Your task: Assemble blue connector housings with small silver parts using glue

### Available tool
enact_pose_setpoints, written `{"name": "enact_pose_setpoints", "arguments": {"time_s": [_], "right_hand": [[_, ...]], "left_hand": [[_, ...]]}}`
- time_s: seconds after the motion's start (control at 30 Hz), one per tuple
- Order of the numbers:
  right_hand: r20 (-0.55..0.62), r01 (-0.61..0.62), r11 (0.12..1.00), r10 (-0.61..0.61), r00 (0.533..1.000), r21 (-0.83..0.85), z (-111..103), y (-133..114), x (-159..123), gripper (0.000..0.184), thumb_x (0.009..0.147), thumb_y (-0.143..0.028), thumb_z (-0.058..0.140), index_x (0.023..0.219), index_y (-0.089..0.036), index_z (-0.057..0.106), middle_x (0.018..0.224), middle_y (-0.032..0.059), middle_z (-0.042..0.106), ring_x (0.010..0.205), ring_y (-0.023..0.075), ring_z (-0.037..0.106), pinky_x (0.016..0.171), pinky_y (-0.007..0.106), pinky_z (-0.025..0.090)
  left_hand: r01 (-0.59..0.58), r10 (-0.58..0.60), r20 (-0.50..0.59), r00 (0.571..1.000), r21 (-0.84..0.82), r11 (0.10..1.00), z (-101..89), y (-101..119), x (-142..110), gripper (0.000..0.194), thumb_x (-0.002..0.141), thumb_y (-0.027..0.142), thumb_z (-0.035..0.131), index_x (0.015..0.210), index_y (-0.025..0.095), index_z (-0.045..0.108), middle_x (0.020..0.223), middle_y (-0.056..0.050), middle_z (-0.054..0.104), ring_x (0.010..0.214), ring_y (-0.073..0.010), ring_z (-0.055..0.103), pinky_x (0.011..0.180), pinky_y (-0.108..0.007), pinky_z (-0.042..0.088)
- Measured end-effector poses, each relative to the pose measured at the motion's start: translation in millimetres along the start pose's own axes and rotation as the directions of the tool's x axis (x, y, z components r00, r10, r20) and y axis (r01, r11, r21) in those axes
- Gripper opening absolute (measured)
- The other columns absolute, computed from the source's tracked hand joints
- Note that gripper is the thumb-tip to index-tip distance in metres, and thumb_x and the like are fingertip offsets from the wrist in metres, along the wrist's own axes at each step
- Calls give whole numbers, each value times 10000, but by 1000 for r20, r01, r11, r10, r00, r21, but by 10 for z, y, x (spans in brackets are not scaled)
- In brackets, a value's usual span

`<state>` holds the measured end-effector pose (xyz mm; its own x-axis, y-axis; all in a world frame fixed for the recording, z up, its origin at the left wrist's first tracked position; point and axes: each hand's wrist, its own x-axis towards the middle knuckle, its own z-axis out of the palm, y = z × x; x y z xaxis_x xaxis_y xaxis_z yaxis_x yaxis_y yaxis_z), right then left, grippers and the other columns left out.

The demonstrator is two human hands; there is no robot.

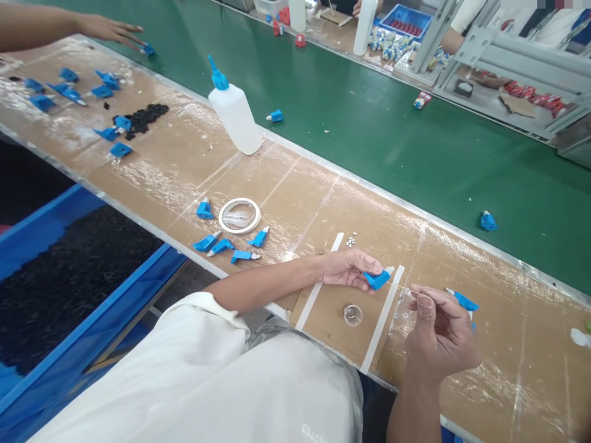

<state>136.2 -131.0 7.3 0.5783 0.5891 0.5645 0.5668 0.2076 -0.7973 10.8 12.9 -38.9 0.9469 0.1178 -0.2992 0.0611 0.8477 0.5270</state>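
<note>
My left hand grips a small blue plastic part with a pale tip, held over a cardboard sheet. To its right, my right hand is closed in a pinch on a thin stick, which points toward the blue part; whether they touch I cannot tell. Below my hands sits a small clear cup between two white tape strips. Several tiny silvery pieces lie just beyond my left hand. Partly behind my right hand rests another blue part.
Several blue parts lie around a tape roll on my left. A white bottle stands by the green belt. Farther left are black pieces and a co-worker's hand near a blue part. A metal frame stands across the belt.
</note>
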Motion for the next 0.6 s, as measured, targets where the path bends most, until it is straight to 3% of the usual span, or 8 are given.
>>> {"name": "enact_pose_setpoints", "arguments": {"time_s": [0.2, 0.4, 0.6], "right_hand": [[82, 145, 976, -133, 988, -163, -10, 72, -23, 48, 939, -233, 671, 933, -214, 715, 809, 48, 759, 704, 218, 720, 617, 369, 569], [100, 162, 978, -150, 984, -130, 13, 85, -34, 67, 925, -182, 679, 961, -218, 723, 831, 39, 759, 734, 220, 723, 626, 344, 543], [151, 219, 954, -190, 970, -206, 9, 145, -52, 72, 936, -198, 661, 982, -240, 696, 855, 40, 769, 752, 228, 730, 647, 374, 573]], "left_hand": [[30, -30, -1, 1000, 2, 1000, 4, -21, 21, 183, 814, 223, 813, 793, 87, 691, 678, -47, 689, 605, -116, 704, 530, -138, 535], [25, -25, -8, 1000, -6, 1000, 1, -17, 17, 162, 817, 201, 802, 796, 84, 692, 672, -48, 687, 625, -121, 709, 546, -141, 538], [13, -13, -2, 1000, 0, 1000, -5, -24, 17, 174, 819, 208, 803, 782, 85, 686, 660, -37, 677, 597, -110, 699, 551, -137, 545]]}}
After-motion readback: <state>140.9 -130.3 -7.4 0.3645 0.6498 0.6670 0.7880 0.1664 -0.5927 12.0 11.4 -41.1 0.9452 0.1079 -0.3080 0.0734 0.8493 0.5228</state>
